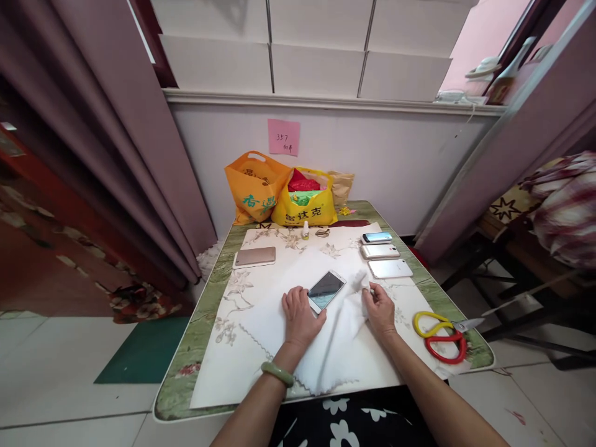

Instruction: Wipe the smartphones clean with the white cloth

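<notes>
A white-framed smartphone (326,290) with a dark, reflective screen lies tilted on a white cloth (321,354) in the middle of the table. My left hand (300,315), a green bangle at its wrist, grips the phone's lower left edge, with thumb and fingers on either side of the corner. To the right of the phone, my right hand (379,309) pinches a bunched part of the cloth. The cloth's scalloped edge spreads toward the table's front.
Several more phones lie around: a rose-gold phone (255,256) at left, others including a white phone (390,268) at right. Big scissors (444,335) rest at the right edge. A small bottle (305,230), orange bag (256,186) and yellow bag (305,214) stand at the back.
</notes>
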